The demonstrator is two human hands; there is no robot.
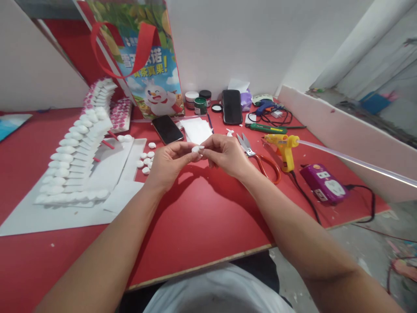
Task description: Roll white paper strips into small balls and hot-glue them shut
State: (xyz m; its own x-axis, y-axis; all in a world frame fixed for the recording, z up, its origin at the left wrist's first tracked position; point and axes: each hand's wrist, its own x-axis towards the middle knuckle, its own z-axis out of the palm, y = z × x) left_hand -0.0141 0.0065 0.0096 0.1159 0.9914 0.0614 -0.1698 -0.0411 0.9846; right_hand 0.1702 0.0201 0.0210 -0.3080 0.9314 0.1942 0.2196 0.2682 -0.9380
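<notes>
I have small white piece (196,149) pinched narrowly between fingertips of left hand (167,161) and right hand (224,152), above red table (208,234); two-sided hold likely for fine control. Loose white pieces (146,161) lie just beside left hand, presumably for easy reach. Scissors (250,152), yellow glue gun (285,150) sit right, probably handy.

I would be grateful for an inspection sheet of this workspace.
Surface: smooth red tabletop, partly covered by white sheets.
Work items: small white piece in hand; rounded white pieces nearby.
Clutter: yellow glue gun, orange-handled metal scissors, black phones, colourful printed bag.
Hands: left hand and right hand pinch the small white piece.
Cables: black cords trail from the yellow glue gun and purple plastic socket box.
Surroundings: white wall behind, grey floor at right.
</notes>
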